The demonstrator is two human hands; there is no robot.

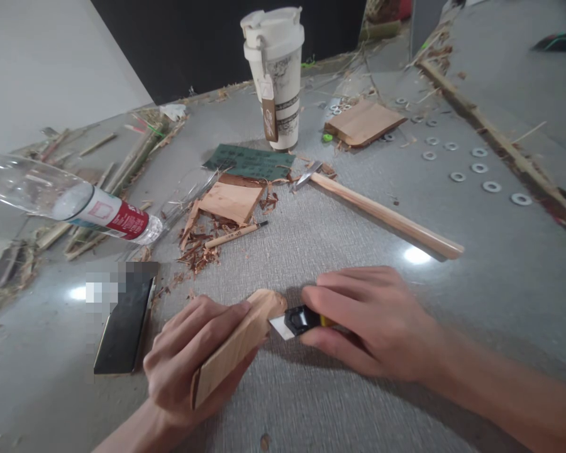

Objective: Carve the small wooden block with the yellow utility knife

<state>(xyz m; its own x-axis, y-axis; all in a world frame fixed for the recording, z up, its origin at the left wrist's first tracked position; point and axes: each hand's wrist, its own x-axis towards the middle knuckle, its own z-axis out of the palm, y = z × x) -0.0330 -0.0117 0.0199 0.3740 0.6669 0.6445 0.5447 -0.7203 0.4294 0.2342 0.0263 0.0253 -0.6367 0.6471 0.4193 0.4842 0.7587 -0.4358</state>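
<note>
Toward the near side of the table (509, 289), the left hand (195, 346) is wrapped around a wood piece (233, 352), fingers folded over its upper side; presumably this steadies it while leaving its far, rounded end free. The right hand (363, 321) is closed on a cutter (304, 319), thumb and forefinger pinching just behind the blade, likely for control of the tip. That tip lies right by the wood's edge; whether they touch, I cannot tell.

Toward the table's left edge, a phone (127, 333) lies flat near the left hand, so room there is tight. Further off, wood shavings (198, 255), a pen (236, 234) and a wood block (231, 201) fill the middle. A hammer (387, 214) lies slantwise past the right hand, limiting forward reach. Near the far edge stands a cup (283, 75), apparently kept away from the blade. The most open room is right of the right hand, below the washers (491, 187).
</note>
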